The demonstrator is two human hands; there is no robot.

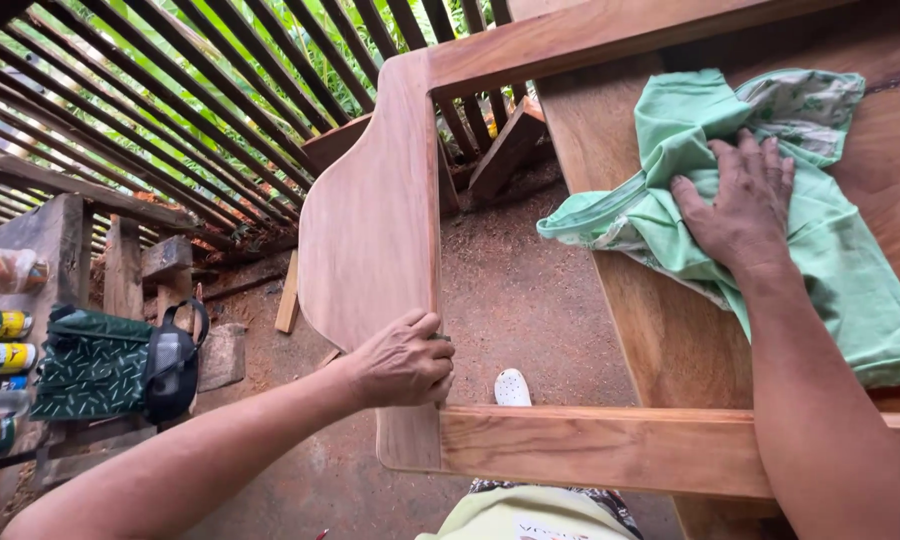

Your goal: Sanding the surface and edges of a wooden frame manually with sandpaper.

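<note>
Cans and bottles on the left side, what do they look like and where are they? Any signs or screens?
Cans: small round tins with yellow and dark labels, lying in a row at the far left edge.
Plastic bottle: clear, lying above the cans on a wooden plank.
Bag: dark green with pale flecks, right of the cans.
Signs or screens: none.

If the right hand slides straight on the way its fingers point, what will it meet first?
Probably only more of the green cloth under the right hand, then bare wooden board and the frame's top rail; depth is unclear.
</note>
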